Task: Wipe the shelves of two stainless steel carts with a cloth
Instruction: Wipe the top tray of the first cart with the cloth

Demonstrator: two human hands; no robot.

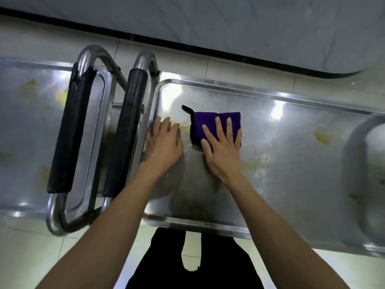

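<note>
Both hands lie flat on the top shelf [281, 142] of the right-hand cart. Right hand [224, 150] presses its straight, spread fingers on a folded purple cloth [210, 124], which has a black edge and loop at its left. Left hand [164, 144] rests open just beside the cloth, holding nothing, near the shelf's left rim. Yellowish stains [321, 135] mark the steel well right of the right hand. Left of the left hand stand two black-gripped handles [125, 130] and the second cart's shelf [27, 126].
</note>
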